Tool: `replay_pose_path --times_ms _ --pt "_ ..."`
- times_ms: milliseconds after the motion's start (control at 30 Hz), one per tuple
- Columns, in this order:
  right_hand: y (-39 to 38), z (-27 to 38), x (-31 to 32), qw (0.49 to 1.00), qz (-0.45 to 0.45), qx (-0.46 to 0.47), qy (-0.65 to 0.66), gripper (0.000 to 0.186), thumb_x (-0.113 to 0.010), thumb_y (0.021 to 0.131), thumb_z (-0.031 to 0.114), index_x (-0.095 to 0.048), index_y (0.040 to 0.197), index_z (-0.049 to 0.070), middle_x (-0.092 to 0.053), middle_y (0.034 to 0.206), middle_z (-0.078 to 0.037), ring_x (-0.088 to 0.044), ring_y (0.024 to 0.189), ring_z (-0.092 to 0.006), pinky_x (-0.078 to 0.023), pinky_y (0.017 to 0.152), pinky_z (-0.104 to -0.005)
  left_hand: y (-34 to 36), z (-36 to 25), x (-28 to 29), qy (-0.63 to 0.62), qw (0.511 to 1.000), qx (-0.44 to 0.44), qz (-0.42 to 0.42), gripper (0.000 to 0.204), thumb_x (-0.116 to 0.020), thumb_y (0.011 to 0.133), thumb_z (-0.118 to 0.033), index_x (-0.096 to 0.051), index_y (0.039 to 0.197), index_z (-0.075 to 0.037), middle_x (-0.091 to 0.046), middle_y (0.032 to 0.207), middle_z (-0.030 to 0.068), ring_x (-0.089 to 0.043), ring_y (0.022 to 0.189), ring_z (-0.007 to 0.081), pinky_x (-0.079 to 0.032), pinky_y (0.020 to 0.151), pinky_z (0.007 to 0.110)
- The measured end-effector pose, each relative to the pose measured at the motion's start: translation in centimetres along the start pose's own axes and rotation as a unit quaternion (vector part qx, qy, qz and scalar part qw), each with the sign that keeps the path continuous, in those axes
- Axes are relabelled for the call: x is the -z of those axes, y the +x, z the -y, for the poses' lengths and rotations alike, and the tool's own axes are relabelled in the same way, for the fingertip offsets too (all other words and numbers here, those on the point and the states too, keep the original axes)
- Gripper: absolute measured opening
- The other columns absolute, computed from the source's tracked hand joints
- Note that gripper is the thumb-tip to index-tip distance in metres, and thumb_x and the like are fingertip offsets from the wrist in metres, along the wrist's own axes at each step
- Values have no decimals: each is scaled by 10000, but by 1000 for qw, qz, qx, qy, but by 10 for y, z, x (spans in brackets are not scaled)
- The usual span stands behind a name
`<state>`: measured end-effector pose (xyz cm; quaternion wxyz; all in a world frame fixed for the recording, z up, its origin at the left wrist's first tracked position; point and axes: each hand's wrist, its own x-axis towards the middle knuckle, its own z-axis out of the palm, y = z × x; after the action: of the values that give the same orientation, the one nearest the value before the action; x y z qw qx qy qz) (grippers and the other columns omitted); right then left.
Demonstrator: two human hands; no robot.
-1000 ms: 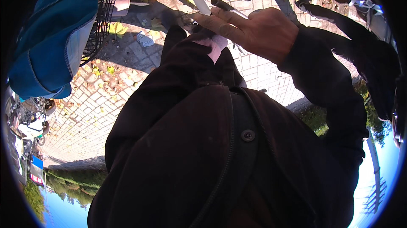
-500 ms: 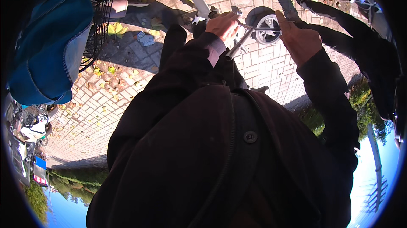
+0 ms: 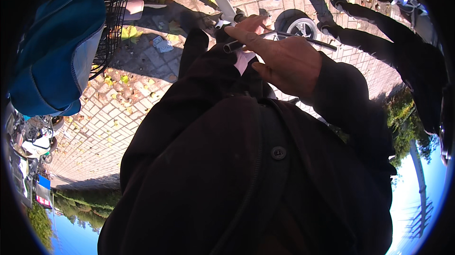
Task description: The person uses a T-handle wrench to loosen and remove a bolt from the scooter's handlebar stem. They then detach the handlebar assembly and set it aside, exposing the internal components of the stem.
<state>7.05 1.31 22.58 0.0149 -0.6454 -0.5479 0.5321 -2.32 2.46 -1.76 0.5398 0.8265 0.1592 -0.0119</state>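
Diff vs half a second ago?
The right hand moved left in the picture, off the dark bar end, now exposed, to over the metal tube, partly covering the left hand. The tube's open end swung left and up. Right-hand grip unclear. Wheel and blue cover stayed about put.

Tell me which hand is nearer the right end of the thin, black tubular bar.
Right. The right hand is just left of the bar's right end in the picture; the left hand is farther left and higher, partly covered by the right one's fingers.
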Motion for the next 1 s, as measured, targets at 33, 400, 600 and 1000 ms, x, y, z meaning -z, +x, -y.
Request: replay_pose_path --times_ms 33,400,600,1000 --pt "8 2 5 997 -47 32 -53 801 -690 882 110 -266 1558 172 -725 962 -146 -669 656 -340 -531 580 -425 1 1 1 4 1000 -1 6 152 -625 861 -199 -599 958 -85 -664 878 133 -655 851 335 -518 711 429" --pt "15 -36 9 875 -165 211 -403 715 -704 818 90 -469 1481 220 -643 1330 12 -558 527 -142 -469 508 -271 8 -4 9 43 997 13 61 76 -592 853 -159 -585 893 -94 -639 835 125 -635 823 320 -483 677 420" --pt "6 -99 22 831 -180 80 -521 669 -683 776 34 -530 1420 136 -570 1427 15 -646 696 -148 -519 576 -273 4 -11 7 -39 999 25 11 53 -576 832 -149 -562 793 -116 -600 753 98 -613 765 310 -461 637 417" --pt "-64 -48 -20 982 42 -122 -137 926 -754 853 244 -195 1573 80 -622 644 -142 -650 620 -348 -489 542 -438 -10 -22 -5 -41 990 62 -123 52 -601 870 -183 -626 883 -139 -637 852 70 -637 855 285 -504 704 386"
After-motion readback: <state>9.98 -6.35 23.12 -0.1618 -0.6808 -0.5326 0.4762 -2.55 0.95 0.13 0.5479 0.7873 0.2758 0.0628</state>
